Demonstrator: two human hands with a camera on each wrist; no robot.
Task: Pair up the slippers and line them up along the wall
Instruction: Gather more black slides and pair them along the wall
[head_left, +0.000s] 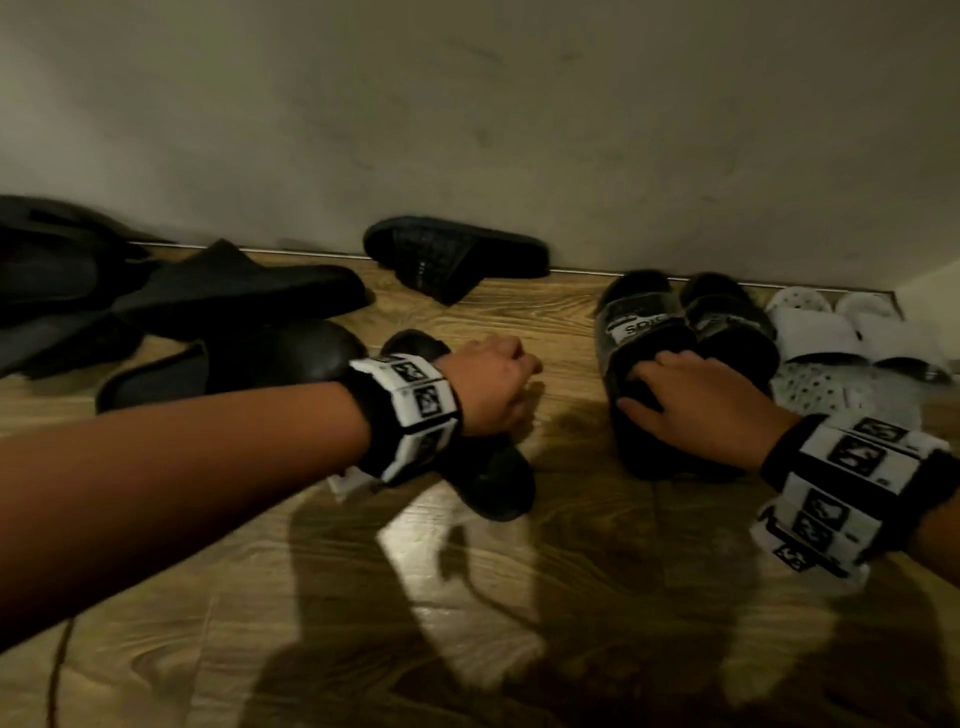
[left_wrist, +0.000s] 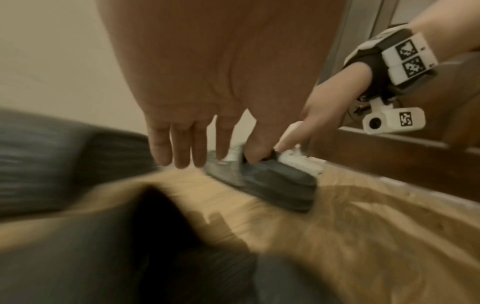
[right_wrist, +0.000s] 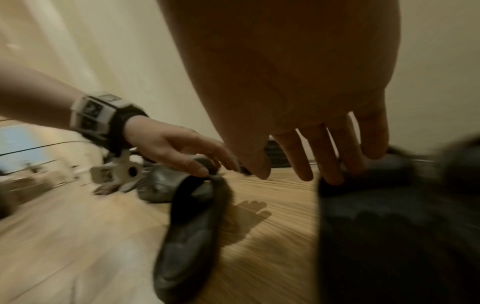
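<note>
A black slipper (head_left: 493, 488) lies on the wooden floor under my left wrist, also seen in the right wrist view (right_wrist: 187, 236). My left hand (head_left: 498, 379) hovers just above its strap with fingers (left_wrist: 179, 152) hanging straight and holding nothing. My right hand (head_left: 691, 400) rests on the footbed of a black furry slipper (head_left: 639, 322) with a lettered strap; its fingers (right_wrist: 324, 160) lie straight and the thumb stays off to the side. The matching furry slipper (head_left: 727, 322) stands beside it, toes at the wall (head_left: 467, 130).
A white pair (head_left: 831, 332) stands at the wall in the right corner. A black quilted slipper (head_left: 452, 260) leans on the wall's foot. Several black slippers (head_left: 249, 291) lie scattered at the left. Bare floor (head_left: 467, 623) stretches in front.
</note>
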